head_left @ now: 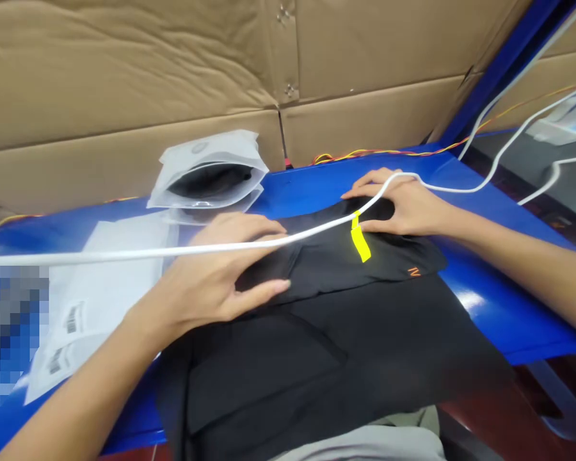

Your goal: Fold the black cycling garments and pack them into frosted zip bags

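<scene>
A black garment (340, 358), perhaps trousers, lies folded over the blue table's front edge toward my lap. Its far part is turned over and bears a small orange mark (413, 272) and a yellow tag (361, 243). My left hand (221, 269) rests on the left of the folded part, thumb and fingers apart. At the far edge, my right hand (403, 205) curves around the cloth, its thumb touching beside the yellow tag. Some fingertips of both hands are hidden. A white cable (211, 248) passes in front of both hands in the view.
An open white plastic bag (211, 153) with dark content stands at the back of the blue table (489, 301). Flat white bags (115, 275) with barcode labels lie at the left. Cardboard (139, 64) lines the back, with red and yellow wires (365, 153) along its foot.
</scene>
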{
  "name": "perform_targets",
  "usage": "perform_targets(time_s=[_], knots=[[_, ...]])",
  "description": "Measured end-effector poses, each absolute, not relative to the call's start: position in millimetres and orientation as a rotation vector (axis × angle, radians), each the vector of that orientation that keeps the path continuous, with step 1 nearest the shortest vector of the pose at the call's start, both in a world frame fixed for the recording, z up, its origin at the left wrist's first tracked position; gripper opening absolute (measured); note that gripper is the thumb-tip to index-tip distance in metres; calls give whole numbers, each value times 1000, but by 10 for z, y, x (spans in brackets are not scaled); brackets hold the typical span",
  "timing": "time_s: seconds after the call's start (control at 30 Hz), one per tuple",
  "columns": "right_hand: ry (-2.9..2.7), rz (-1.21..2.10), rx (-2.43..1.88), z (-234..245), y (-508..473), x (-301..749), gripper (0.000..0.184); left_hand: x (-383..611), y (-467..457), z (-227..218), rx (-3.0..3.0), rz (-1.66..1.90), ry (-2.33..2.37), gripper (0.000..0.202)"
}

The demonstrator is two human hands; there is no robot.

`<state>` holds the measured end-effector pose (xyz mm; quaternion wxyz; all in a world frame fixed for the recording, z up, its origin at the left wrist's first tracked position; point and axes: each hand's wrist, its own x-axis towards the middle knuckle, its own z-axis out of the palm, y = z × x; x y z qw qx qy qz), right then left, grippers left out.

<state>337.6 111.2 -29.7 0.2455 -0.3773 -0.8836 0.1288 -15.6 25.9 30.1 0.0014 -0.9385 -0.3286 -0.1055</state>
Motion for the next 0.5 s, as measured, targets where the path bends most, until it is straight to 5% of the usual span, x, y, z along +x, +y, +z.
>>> perform_targets(time_s=[0.17, 0.4, 0.5], knots=[[-2357, 432, -1031, -263, 1118, 3386, 39, -117, 250, 149, -3125, 66, -1027, 84], [-2447, 538, -1024, -205, 1098, 3412, 67, -88, 221, 153, -3088, -3, -1161, 71], [-2471, 481, -1046, -224, 1139, 3447, 65, -78, 214, 162, -2963, -168, -1367, 64]])
